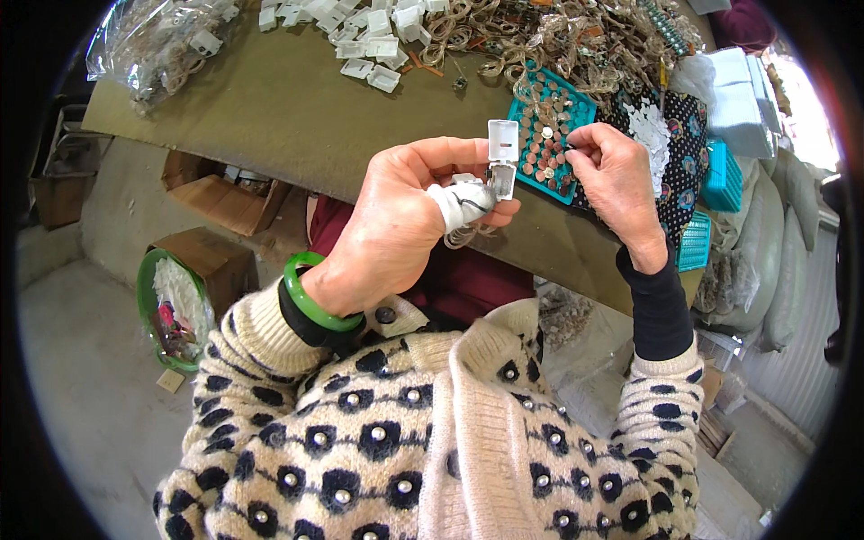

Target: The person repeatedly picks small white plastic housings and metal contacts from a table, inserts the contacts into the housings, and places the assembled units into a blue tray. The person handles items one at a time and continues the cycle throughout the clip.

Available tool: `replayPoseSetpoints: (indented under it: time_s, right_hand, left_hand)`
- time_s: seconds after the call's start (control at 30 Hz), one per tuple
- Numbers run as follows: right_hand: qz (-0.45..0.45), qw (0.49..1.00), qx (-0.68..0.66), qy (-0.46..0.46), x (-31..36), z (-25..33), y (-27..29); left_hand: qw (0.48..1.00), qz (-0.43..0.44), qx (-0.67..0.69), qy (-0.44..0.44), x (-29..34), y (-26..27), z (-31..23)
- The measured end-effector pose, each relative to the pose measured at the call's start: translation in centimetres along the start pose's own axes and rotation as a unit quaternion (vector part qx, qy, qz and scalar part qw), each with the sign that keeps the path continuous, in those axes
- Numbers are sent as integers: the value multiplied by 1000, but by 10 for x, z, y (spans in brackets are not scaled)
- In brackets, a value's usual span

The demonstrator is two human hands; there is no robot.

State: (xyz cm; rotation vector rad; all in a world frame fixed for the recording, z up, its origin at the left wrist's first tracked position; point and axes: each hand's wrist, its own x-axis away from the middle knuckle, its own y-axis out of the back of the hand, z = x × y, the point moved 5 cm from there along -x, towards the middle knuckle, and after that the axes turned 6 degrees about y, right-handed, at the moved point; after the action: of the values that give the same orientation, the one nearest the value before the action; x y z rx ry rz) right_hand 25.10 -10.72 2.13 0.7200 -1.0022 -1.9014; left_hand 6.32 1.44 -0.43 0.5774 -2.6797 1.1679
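Observation:
My left hand (382, 216) grips a small white plastic case (502, 142) whose hinged lid stands up, exposing a hollow with metal bits inside. A white wrapping (459, 205) with dark marks covers the left thumb. Below that hand hangs a coil of clear wire (470, 236). Over the right side of a teal plastic tray (585, 106), the thumb and forefinger of my right hand (621, 180) are pinched together; what lies between them is too small to make out. Several coppery, coin-like discs (540, 110) and a few white ones lie in the tray.
White plastic cases (382, 49) and a heap of clear wire coils (576, 40) cover the table's far side. White pieces (648, 135) rest on dark patterned cloth at right. Teal baskets (720, 180) stand beyond. A bagged heap (166, 54) sits far left; a green basin (171, 306) stands below.

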Motion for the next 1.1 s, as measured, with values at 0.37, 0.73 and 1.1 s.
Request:
replayPoseSetpoints:
  time_s: [0.37,0.73,1.1]
  right_hand:
    - [-199,951,-143,191,37,89,-3]
    - [-206,945,-136,214,47,86,-11]
    - [-243,943,-99,205,52,83,-3]
  left_hand:
    - [997,-31,-67,17,-2,-5,4]
    - [998,-7,-57,-9,3,-11,7]
    - [1000,7,-17,2,1,-16,12]
